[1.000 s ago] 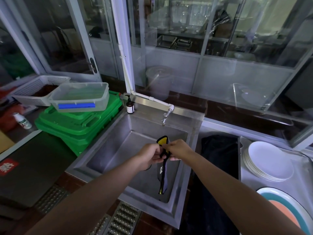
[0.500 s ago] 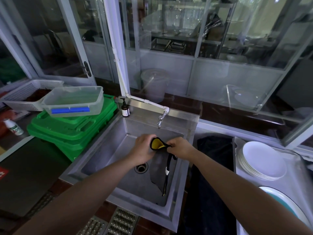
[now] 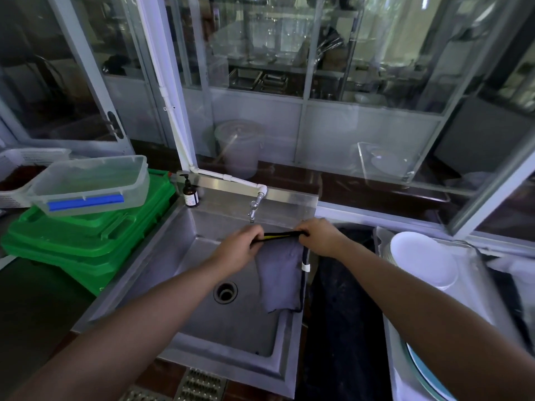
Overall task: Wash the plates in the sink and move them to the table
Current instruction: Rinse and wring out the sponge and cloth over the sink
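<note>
Both hands (image 3: 282,241) stretch cloth (image 3: 279,273) over sink (image 3: 162,256).

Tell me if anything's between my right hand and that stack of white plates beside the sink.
No object stands between them. The right hand and the left hand both grip a grey cloth stretched over the sink. The white plates sit to the right, unobstructed.

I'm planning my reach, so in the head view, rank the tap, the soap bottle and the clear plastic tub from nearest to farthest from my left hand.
1. Tap: just behind the left hand, above the sink.
2. Soap bottle: on the sink's back left corner.
3. Clear plastic tub: far left, on the green crates.
</note>
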`<action>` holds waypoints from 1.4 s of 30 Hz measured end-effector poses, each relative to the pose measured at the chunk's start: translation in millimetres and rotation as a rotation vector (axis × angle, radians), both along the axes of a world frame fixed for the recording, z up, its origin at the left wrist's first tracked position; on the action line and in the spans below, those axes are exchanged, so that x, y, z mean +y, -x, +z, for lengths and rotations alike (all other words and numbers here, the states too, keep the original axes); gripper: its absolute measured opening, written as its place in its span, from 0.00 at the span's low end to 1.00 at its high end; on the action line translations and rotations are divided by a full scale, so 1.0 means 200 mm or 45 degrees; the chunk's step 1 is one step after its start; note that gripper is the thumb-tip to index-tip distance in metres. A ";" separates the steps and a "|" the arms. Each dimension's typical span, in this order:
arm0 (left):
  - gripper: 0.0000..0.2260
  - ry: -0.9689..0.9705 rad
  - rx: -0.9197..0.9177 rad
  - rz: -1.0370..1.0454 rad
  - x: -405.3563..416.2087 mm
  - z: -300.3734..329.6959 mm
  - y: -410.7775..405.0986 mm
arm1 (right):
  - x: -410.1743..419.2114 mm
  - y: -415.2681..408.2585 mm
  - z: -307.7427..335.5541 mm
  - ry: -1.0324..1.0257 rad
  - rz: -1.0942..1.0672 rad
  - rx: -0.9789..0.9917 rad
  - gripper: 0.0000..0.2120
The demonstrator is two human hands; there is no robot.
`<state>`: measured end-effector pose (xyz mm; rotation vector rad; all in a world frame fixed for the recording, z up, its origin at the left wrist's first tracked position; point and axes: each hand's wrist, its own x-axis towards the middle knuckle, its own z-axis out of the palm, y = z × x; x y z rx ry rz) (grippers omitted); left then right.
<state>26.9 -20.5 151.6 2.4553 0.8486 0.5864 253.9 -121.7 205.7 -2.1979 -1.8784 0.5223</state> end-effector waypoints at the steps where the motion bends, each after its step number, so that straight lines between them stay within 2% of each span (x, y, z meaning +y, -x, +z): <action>1: 0.11 -0.008 0.004 0.004 0.01 0.03 -0.04 | 0.00 -0.03 0.01 -0.018 -0.031 -0.031 0.13; 4: 0.16 -0.045 0.031 -0.001 0.05 0.09 -0.15 | 0.02 -0.10 0.03 -0.042 -0.113 -0.099 0.14; 9: 0.09 -0.089 0.074 -0.002 0.11 0.12 -0.26 | 0.01 -0.16 0.03 -0.085 -0.221 -0.085 0.18; 14: 0.07 -0.051 0.095 -0.094 0.00 0.01 -0.18 | -0.17 -0.04 -0.08 -0.054 -0.239 0.011 0.10; 19: 0.06 0.098 0.269 -0.253 -0.29 -0.30 0.11 | -0.51 0.20 -0.42 0.099 -0.247 0.126 0.10; 23: 0.12 0.208 0.574 -0.314 -0.62 -0.62 0.36 | -0.81 0.42 -0.72 0.295 -0.139 0.161 0.10; 25: 0.12 0.252 0.642 -0.329 -0.78 -0.73 0.47 | -0.98 0.52 -0.84 0.356 -0.099 0.201 0.10; 29: 0.10 0.320 0.649 -0.339 -1.07 -0.79 0.62 | -1.24 0.66 -0.98 0.446 -0.093 0.256 0.11; 35: 0.15 0.359 0.743 -0.362 -1.36 -0.86 0.82 | -1.46 0.83 -1.05 0.542 -0.045 0.221 0.11; 42: 0.16 0.384 0.737 -0.297 -1.47 -0.83 0.94 | -1.55 0.94 -1.02 0.627 0.032 0.160 0.13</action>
